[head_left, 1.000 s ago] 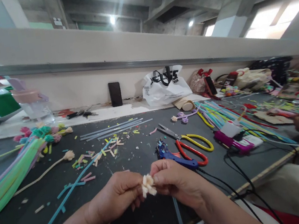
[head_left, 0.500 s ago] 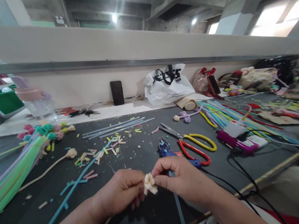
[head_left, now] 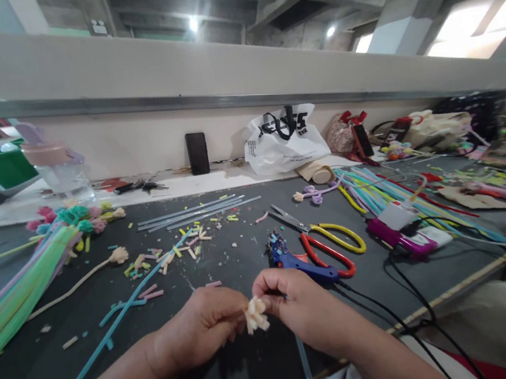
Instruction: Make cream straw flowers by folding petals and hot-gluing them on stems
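1. Flower (head_left: 257, 316), cream, has tipped slightly between your fingertips; petal handling seems ongoing.
2. Your left hand (head_left: 203, 327) pinches its left side; your right hand (head_left: 305, 310) pinches petals opposite.
3. Blue glue gun (head_left: 312, 269) lies just beyond your right hand.

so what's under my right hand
The dark table shows around your right hand, and a clear stick pokes out on its near side; what the hand covers can't be seen.
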The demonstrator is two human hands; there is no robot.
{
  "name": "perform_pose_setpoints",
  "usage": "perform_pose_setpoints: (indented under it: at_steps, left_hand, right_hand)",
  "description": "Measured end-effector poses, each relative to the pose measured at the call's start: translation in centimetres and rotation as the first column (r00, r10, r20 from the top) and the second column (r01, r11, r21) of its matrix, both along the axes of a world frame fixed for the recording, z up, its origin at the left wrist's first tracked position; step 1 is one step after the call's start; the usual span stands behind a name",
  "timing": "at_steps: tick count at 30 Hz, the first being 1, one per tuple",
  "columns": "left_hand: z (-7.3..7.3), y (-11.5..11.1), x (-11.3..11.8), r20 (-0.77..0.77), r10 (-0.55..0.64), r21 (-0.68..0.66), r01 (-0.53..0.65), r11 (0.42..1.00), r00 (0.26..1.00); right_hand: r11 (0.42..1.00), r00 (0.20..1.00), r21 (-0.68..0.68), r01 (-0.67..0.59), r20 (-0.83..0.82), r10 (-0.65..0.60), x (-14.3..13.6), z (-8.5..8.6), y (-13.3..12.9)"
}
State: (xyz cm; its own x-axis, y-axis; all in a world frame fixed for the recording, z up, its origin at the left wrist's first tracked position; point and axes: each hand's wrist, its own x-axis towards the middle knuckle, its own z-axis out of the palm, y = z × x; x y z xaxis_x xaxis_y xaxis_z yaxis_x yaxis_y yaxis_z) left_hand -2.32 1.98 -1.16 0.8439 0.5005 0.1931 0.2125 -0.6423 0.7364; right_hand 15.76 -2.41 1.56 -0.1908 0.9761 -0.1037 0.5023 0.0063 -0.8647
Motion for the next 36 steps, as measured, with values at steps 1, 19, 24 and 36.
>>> perform_pose_setpoints:
  at_steps: [1, 19, 24, 36]
  left_hand:
    - [0.1, 0.0, 0.0, -0.002, -0.008, 0.012, 0.008, 1.0, 1.0]
    - [-1.2, 0.3, 0.8, 0.023, 0.221, -0.502, -0.18, 0.846, 0.975]
    - [-1.4, 0.3, 0.9, 0.015, 0.253, -0.555, -0.202, 0.807, 0.967]
    - [-0.8, 0.6, 0.3, 0.359, 0.265, -0.864, 0.211, 0.457, 0.895]
  right_hand:
    - [1.0, 1.0, -0.023, -0.011, -0.014, 0.011, 0.1, -0.1, 0.0]
    - [0.861, 0.93, 0.508, -0.027, 0.328, -0.164, -0.3, -0.9, -0.2]
    - [0.848, 0.873, 0.528, -0.055, 0.437, -0.215, -0.7, -0.6, -0.4]
    - [0.988, 0.958, 0.137, 0.07, -0.285, -0.028, -0.5, -0.8, 0.5]
